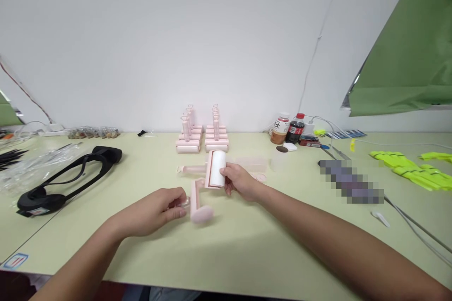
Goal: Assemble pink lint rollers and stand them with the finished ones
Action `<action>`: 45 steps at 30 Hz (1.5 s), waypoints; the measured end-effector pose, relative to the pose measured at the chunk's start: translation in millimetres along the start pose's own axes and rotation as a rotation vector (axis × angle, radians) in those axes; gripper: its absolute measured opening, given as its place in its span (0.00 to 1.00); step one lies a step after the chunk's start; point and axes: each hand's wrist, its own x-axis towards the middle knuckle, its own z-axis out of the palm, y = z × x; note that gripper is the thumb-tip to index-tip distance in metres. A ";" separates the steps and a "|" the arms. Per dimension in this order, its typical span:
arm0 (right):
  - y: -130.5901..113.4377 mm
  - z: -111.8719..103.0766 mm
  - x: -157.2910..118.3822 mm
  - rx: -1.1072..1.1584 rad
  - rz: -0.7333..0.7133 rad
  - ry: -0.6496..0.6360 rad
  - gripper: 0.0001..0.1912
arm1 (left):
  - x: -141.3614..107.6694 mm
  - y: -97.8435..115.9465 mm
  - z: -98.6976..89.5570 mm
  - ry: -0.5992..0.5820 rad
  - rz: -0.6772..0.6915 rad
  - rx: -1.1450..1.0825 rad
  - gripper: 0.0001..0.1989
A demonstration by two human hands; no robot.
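My left hand is closed around the handle end of a pink lint roller frame, lifted over the near middle of the table. Its rounded end piece faces me, and no white roll shows in it. My right hand grips a white sticky paper roll by its right side. Pink plastic edges the roll on its left, and a pink handle with a hook points left from there. Whether the roll sits in that pink part or only in front of it, I cannot tell.
Two rows of pink lint rollers stand upright by the wall. Behind my right hand lies a translucent pink cover. Bottles stand at the back right, a black headset-like strap lies left, and yellow-green fabric far right.
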 end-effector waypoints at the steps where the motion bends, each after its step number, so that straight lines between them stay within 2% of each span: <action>1: 1.6 3.8 3.5 0.003 0.026 -0.023 0.09 | -5.5 -0.4 -4.8 0.012 0.000 -0.011 0.13; 6: 7.3 20.5 16.2 0.005 0.135 -0.078 0.09 | -21.3 -10.8 -24.1 0.036 -0.035 -0.038 0.13; 8: 10.4 25.6 19.0 -0.002 0.161 -0.100 0.09 | -19.9 -11.5 -28.3 0.081 -0.009 -0.114 0.13; 11: 16.0 29.3 19.5 -0.025 0.160 -0.107 0.08 | -6.6 0.2 -26.5 0.161 0.074 -0.205 0.12; 16: 11.7 13.6 -3.3 -0.188 0.078 -0.009 0.09 | 29.1 30.5 -7.6 0.221 0.213 -0.093 0.09; 19: -2.9 -7.1 -35.3 -0.087 -0.003 0.022 0.13 | 46.5 39.0 4.7 0.260 0.268 -0.057 0.09; 22: -16.4 -24.1 -69.9 0.157 -0.057 -0.126 0.20 | 61.0 47.2 15.3 0.292 0.347 -0.087 0.08; 26: -21.0 -34.4 -98.7 0.165 -0.044 -0.214 0.24 | 79.6 65.4 27.5 0.270 0.494 -0.089 0.09; 29: -20.9 -40.4 -105.8 0.140 -0.001 -0.238 0.24 | 92.5 73.7 37.6 0.265 0.624 -0.021 0.11; 31: -21.6 -43.4 -107.2 0.121 0.073 -0.239 0.23 | 98.7 72.3 45.3 0.318 0.676 0.057 0.10; 35: -20.6 -39.6 -107.1 0.115 0.224 -0.412 0.26 | 100.6 60.7 58.0 0.453 0.710 0.185 0.09; 37: -17.4 -34.6 -105.9 0.146 0.189 -0.460 0.26 | 97.5 56.3 59.7 0.437 0.691 0.162 0.08; 41: -9.5 -29.2 -103.0 0.112 0.098 -0.463 0.26 | 90.5 56.5 55.9 0.296 0.608 0.053 0.06; 45: -7.2 -30.2 -104.1 -0.017 0.042 -0.448 0.27 | 85.2 66.0 52.4 0.252 0.633 0.017 0.05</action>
